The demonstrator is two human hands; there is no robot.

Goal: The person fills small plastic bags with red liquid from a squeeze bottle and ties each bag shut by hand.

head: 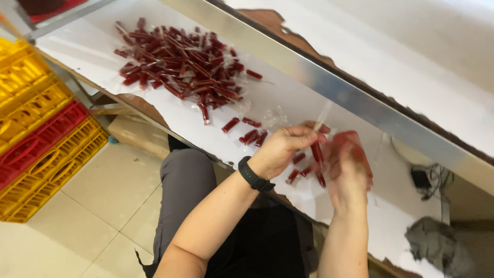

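My left hand (pixel 282 149), with a black band on its wrist, pinches a small red stick in clear wrap (pixel 317 152) over the white-covered table (pixel 288 103). My right hand (pixel 348 170) is blurred and holds a bunch of the same red wrapped sticks against its palm. A few loose sticks (pixel 252 135) lie on the table just left of my hands. A big heap of red wrapped sticks (pixel 180 64) lies farther along the table to the upper left.
A metal rail (pixel 329 85) runs along the table's far side. Stacked yellow and red plastic crates (pixel 41 128) stand on the tiled floor at left. A dark plug and cable (pixel 424 180) hang at right, with a grey cloth (pixel 437 244) below.
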